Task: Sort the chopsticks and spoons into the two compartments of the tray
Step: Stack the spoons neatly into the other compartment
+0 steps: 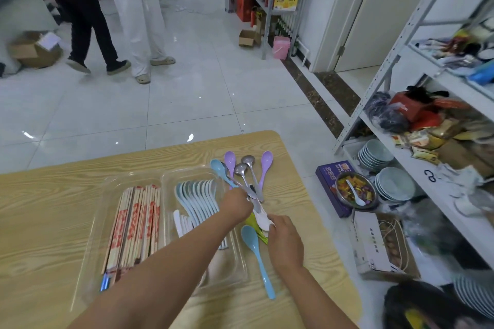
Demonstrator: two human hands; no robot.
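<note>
A clear two-compartment tray lies on the wooden table. Its left compartment holds paper-wrapped chopsticks; its right one holds a row of pale blue spoons. Right of the tray fans out a bunch of spoons: purple, blue and metal ones. My left hand grips the handles of that bunch. My right hand pinches a white spoon lying over a green item. A loose blue spoon lies on the table between my arms.
The table's right edge drops to a floor crowded with a purple box, a steel bowl, stacked plates and a carton. Metal shelving stands at right. Two people stand far back on the tiles.
</note>
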